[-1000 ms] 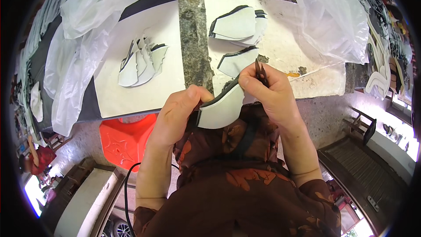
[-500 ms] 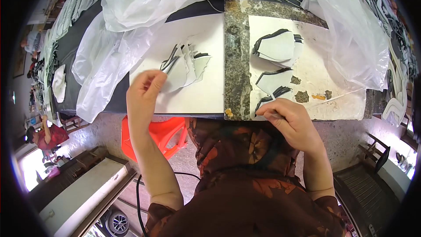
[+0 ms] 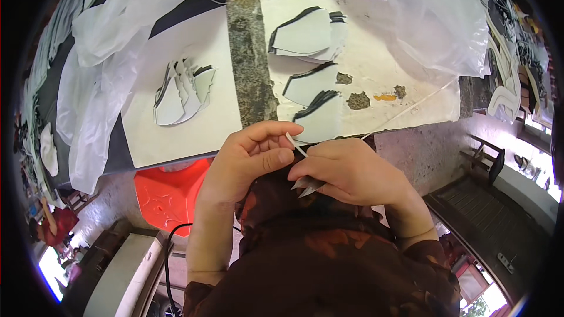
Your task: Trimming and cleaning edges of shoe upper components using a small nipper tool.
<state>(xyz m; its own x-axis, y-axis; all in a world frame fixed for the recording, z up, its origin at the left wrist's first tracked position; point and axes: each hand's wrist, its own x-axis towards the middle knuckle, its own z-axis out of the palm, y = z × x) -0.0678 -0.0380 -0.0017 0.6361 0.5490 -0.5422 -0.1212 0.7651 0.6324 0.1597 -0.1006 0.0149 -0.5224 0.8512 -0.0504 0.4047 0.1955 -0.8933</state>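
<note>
My right hand (image 3: 352,170) is closed on a narrow white strip (image 3: 298,147). Pointed metallic blades, apparently small snips (image 3: 307,186), stick out from under its palm. My left hand (image 3: 252,155) is half curled, thumb and index finger apart, and the strip's upper end comes up beside its fingertips. Just beyond both hands lies a pale grey fabric piece (image 3: 320,118) with black layered edges. Behind it are another such piece (image 3: 311,86) and a small stack of them (image 3: 305,34). A fanned bunch of similar pieces (image 3: 179,94) rests on the left white sheet (image 3: 205,41).
Clear plastic sheeting (image 3: 106,76) covers the table's left side, with more plastic (image 3: 440,23) at the right. A worn white board (image 3: 411,94) has chipped patches. Under the table edge stands a red stool (image 3: 170,194). A black cable (image 3: 167,264) hangs beside my left arm.
My left hand has left the fanned bunch and come right, beside my right hand. The white strip now shows between them. The view has shifted, so the table appears further left.
</note>
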